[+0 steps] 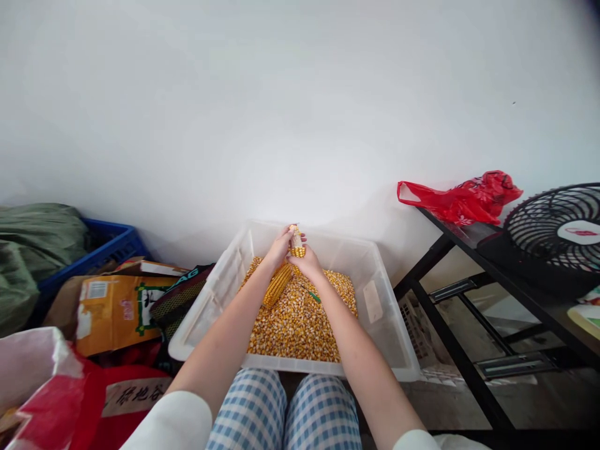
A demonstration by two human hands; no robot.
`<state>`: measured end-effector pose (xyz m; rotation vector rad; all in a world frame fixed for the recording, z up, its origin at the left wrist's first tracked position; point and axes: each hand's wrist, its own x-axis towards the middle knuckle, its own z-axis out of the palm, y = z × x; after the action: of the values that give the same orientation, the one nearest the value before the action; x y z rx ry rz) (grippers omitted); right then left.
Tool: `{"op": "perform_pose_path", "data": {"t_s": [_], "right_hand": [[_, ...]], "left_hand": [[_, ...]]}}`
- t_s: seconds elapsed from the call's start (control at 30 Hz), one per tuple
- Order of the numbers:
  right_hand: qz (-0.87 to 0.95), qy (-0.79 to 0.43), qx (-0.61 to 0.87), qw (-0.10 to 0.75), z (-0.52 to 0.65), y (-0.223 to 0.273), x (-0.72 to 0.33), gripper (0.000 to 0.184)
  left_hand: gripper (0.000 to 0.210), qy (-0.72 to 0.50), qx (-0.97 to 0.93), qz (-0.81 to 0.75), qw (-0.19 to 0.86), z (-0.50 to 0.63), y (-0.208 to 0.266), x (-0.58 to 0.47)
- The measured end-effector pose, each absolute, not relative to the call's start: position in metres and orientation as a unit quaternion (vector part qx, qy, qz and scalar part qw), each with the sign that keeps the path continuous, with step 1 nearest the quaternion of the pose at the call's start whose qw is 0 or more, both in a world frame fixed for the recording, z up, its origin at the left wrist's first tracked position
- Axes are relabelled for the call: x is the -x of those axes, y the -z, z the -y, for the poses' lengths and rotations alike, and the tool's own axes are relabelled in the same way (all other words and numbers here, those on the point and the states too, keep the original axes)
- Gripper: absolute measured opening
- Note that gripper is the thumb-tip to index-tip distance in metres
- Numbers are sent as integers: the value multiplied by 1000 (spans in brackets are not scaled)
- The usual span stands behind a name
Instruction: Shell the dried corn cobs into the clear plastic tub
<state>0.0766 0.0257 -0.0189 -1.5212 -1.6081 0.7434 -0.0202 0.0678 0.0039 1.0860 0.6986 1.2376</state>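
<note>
Both my left grip (pixel 280 246) and right grip (pixel 308 262) clasp one cob (pixel 297 242), I think to keep it steady.

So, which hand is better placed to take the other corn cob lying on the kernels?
Probably the left hand: the other cob lies close beside the left forearm, on that side of the kernels. The right hand, also on the partly stripped cob, could hold it alone.

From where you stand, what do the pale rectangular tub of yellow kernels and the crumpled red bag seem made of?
Whitish rectangular tub: probably smooth, rigid plastic, judging by its milky, translucent-looking walls. Crumpled red bag: likely thin, glossy plastic film, given its creases and shine.
</note>
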Motion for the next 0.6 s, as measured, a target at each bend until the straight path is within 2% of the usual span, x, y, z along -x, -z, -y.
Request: {"op": "perform_pose_path", "data": {"t_s": [0.1, 0.17, 0.3, 0.43, 0.6], "right_hand": [[648, -161, 665, 335, -20, 19, -71, 43], [663, -124, 672, 307, -16, 21, -68, 46], [684, -190, 620, 335, -20, 27, -71, 52], [665, -276, 574, 389, -29, 28, -83, 43], [661, -223, 611, 375, -27, 28, -82, 51]], "left_hand": [[35, -542, -466, -373, 592, -73, 2, 22], [29, -550, -466, -431, 543, -76, 8, 21], [21, -532, -489, -427, 544, -77, 13, 17], [29, -523, -504, -311, 613, -71, 3, 19], [36, -553, -462, -327, 611, -68, -4, 18]]}}
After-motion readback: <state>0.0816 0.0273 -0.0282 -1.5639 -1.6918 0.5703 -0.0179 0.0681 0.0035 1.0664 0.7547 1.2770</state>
